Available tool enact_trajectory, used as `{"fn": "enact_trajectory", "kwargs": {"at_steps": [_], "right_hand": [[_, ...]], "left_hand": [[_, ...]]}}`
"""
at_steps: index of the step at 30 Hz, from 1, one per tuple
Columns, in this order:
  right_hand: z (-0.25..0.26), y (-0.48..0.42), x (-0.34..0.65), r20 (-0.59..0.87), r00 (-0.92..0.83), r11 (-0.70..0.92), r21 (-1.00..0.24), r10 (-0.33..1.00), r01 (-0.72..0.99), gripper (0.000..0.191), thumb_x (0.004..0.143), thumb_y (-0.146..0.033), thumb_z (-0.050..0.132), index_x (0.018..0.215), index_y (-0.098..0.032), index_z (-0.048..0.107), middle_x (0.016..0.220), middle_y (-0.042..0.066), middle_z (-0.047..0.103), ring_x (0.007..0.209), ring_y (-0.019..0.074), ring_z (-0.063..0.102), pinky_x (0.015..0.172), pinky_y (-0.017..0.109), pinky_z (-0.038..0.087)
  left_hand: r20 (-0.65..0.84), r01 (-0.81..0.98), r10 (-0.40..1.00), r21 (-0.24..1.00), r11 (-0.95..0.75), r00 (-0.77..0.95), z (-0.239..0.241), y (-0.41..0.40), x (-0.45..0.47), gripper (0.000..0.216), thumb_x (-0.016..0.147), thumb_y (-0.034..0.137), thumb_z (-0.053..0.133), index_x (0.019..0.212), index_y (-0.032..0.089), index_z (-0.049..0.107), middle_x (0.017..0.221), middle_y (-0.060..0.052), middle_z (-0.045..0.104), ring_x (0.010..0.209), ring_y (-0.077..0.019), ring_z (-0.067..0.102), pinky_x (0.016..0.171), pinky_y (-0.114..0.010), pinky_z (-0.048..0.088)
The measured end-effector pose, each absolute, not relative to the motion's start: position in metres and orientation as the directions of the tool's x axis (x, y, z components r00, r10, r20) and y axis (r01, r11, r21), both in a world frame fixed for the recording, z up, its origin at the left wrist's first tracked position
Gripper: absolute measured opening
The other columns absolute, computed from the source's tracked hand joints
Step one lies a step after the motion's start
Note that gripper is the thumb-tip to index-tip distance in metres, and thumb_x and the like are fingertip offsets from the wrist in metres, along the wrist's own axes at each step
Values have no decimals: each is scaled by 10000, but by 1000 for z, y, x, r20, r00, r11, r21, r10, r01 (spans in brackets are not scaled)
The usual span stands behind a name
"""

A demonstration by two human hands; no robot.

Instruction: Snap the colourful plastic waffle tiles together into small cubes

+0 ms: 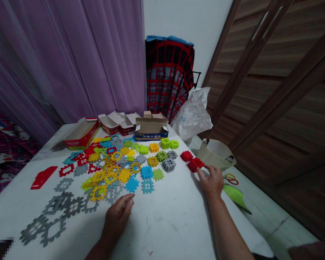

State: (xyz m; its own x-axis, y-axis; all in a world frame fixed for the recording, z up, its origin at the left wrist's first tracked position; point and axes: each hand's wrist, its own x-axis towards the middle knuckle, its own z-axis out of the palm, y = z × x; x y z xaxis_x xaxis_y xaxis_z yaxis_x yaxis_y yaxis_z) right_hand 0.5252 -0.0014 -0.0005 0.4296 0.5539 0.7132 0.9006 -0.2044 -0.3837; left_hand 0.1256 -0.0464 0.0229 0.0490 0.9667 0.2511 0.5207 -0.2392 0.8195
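My right hand [212, 181] is at the right edge of the white table, its thumb and fingers closed on the near end of a stack of red interlocking building tiles [196, 164]. Another red tile stack [186, 156] sits just behind it. My left hand [120, 210] rests on the table with fingers curled together and nothing visible in them. Nearest to it are a blue tile [131, 184] and a yellow frame tile [98, 193]. Between the hands, farther back, stand sorted stacks, among them a grey stack [168, 165] and an orange stack [154, 147].
Loose yellow tiles [109, 171] and other colours spread over the table's left half, with grey frame tiles [54, 229] at front left. Opened boxes, including a blue box [151, 130], line the back. A clear plastic bag [194, 113] and a cloth bag [216, 153] are beyond the right edge.
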Motion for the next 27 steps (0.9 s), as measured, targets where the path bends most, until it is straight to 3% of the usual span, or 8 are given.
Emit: {"fn": "enact_trajectory", "kwargs": {"at_steps": [4, 9, 12, 22, 27], "right_hand": [[3, -4, 523, 704, 451, -213, -404, 549, 890, 426, 807, -540, 542, 926, -157, 682, 903, 114, 635, 872, 267, 562, 762, 362, 427], [3, -13, 521, 697, 421, -169, -403, 581, 899, 220, 805, -307, 490, 851, -176, 661, 861, 82, 622, 809, 226, 553, 748, 338, 404], [0, -16, 520, 668, 385, -165, -370, 637, 914, 220, 801, -222, 456, 823, -188, 672, 845, 67, 621, 817, 216, 548, 754, 337, 380], [0, -9, 521, 632, 362, -172, -343, 685, 924, 223, 816, -202, 456, 837, -192, 678, 853, 51, 620, 840, 207, 539, 747, 323, 340], [-2, -7, 525, 604, 435, -240, -378, 668, 894, 229, 799, -151, 440, 814, -191, 664, 850, 50, 615, 846, 201, 523, 738, 316, 316]], "left_hand": [[231, 511, 972, 830, -223, 48, 21, -46, 124, 359, 841, 494, 513, 933, 227, 734, 734, -30, 730, 584, -164, 674, 538, -247, 559], [192, 503, 981, 845, -180, 30, 17, -46, 124, 356, 837, 484, 519, 954, 224, 732, 741, -23, 727, 552, -151, 654, 545, -250, 560], [196, 499, 981, 849, -171, 3, 17, -46, 126, 357, 822, 492, 524, 928, 226, 737, 730, -25, 725, 546, -154, 649, 522, -251, 551], [204, 497, 979, 849, -179, 5, 18, -45, 125, 340, 810, 468, 530, 928, 229, 740, 735, -27, 733, 577, -160, 668, 538, -250, 556], [208, 511, 978, 839, -187, 16, 18, -45, 125, 334, 813, 454, 525, 932, 230, 743, 742, -30, 737, 592, -165, 675, 538, -252, 557]]}}
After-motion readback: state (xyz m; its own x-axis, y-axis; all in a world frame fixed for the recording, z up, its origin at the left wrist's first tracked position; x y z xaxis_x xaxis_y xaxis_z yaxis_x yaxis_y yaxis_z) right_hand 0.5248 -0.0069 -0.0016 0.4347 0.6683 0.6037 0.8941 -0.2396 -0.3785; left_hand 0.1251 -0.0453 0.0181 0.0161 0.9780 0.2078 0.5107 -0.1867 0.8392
